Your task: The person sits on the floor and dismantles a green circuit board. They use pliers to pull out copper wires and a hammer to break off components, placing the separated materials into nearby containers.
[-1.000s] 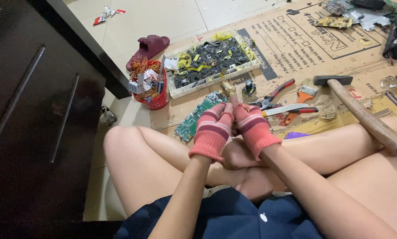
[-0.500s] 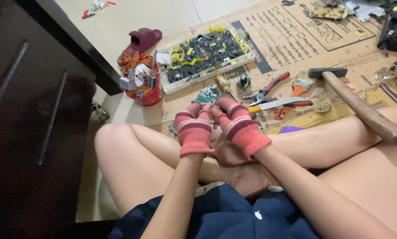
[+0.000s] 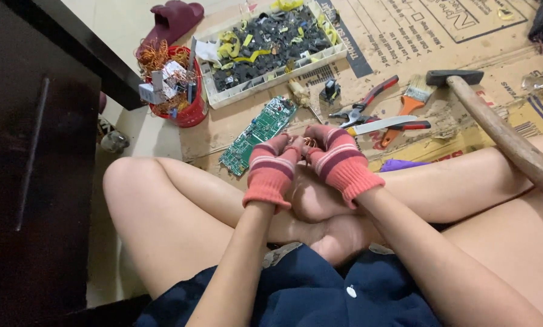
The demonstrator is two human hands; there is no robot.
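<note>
1. Copper wire bundle [image 3: 309, 143]: a small coppery tangle, pinched between both gloved hands just beside the near end of the green circuit board [image 3: 258, 134].
2. Head view, step: the bundle appeared to be mid-unpicking; pulling it free would call for a firm pinch and steady tension.
3. Left hand [image 3: 272, 166]: fingers curled onto the bundle, wrist over the crossed legs.
4. Right hand [image 3: 338, 158]: closed on the bundle's other side, knuckles up.
5. Beyond the board: parts tray [image 3: 271, 42], red bucket [image 3: 175, 85], pliers [image 3: 368, 103], hammer [image 3: 495, 127].
</note>
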